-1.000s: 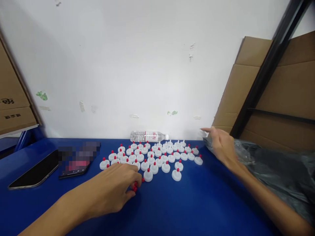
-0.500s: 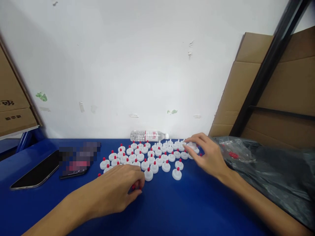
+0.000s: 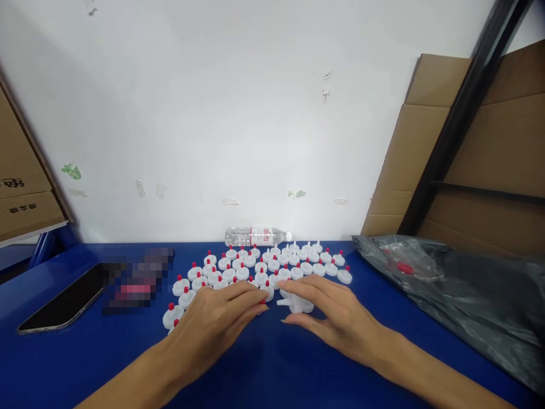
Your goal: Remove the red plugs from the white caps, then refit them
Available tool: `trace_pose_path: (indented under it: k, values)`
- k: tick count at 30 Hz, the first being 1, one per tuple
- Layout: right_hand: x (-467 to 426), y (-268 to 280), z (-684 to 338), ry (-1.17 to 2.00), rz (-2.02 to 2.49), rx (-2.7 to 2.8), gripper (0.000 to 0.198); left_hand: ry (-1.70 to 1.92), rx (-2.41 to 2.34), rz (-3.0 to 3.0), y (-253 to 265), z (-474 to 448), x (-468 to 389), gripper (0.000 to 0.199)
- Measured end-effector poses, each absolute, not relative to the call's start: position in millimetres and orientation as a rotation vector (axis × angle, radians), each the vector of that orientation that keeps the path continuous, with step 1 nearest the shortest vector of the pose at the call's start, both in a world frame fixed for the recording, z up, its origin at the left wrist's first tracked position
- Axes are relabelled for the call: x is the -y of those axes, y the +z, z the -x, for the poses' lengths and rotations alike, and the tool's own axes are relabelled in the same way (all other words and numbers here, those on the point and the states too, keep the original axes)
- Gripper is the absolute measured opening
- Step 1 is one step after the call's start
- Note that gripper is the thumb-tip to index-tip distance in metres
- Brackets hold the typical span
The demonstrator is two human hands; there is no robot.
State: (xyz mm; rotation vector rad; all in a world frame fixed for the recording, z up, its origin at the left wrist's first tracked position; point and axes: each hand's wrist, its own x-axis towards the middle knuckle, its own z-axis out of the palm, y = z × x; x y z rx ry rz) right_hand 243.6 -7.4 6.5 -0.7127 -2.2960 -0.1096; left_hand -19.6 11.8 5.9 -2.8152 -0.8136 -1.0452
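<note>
My right hand (image 3: 336,309) holds a white plastic nozzle cap (image 3: 299,305) between thumb and fingers. The cap lies sideways, its bare spout pointing left at my left hand. Closed in a pinch, my left hand (image 3: 217,315) has a small red tip cap (image 3: 263,303) at its fingertips; the palm side is hidden. Behind both hands, many white nozzle caps with red tips (image 3: 242,271) stand upright on the blue table (image 3: 272,369). Several white nozzle caps without red tips (image 3: 294,247) stand at the back, near the bottle.
A clear water bottle (image 3: 259,236) lies against the wall. A phone (image 3: 63,298) and a blurred-out dark device (image 3: 140,281) are on the left. A dark plastic bag (image 3: 464,307) with a clear bag of red pieces (image 3: 404,267) lies right. Cardboard (image 3: 426,142) leans behind it.
My right hand has come from the back right rows to the front middle, bringing a bare white nozzle cap. My left hand has moved slightly right, so both hands are now close together.
</note>
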Motion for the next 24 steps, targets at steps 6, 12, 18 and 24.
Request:
trace_pose_path:
  k: [6,12,18,24]
  values:
    - [14,4,-237,-0.147,0.569,2.275,0.048,-1.155,0.790,2.886,5,13,-5,0.016]
    - [17,4,-234,-0.211,0.487,2.224,0.036,-1.245,0.809,2.867,-5,8,-1,0.013]
    - [23,9,-229,-0.209,0.467,2.148,0.028,-1.068,0.852,2.804,-8,6,2,0.026]
    - [31,11,-228,-0.391,0.420,2.150,0.026,-1.020,0.936,3.086,1,4,14,0.026]
